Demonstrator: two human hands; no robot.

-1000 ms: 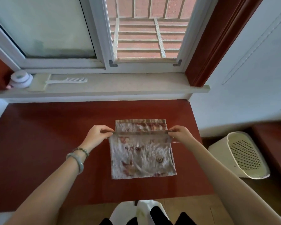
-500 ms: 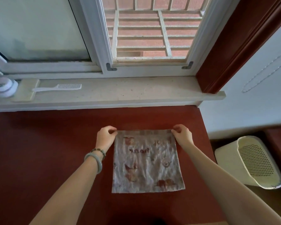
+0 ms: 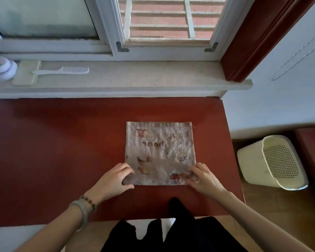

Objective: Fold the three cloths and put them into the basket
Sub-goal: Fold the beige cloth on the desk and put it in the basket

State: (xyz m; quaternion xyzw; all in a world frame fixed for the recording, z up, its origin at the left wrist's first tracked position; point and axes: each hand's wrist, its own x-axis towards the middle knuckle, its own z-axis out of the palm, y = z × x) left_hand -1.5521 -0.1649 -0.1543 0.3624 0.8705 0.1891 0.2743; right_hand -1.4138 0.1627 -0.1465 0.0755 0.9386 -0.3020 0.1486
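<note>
soft daylight enters through window at top of frame, evenly lighting pale sill. red table darker, faint shadow band along far edge under sill. soft shadows beneath left hand and right hand at lower centre. no harsh glare; frosted pane at upper left dull grey-green. wide-angle bend bows sill and window frame toward edges, stretches forearms at lower corners. whole frame slightly soft; print on cloth smeared, lettering unreadable.
</note>
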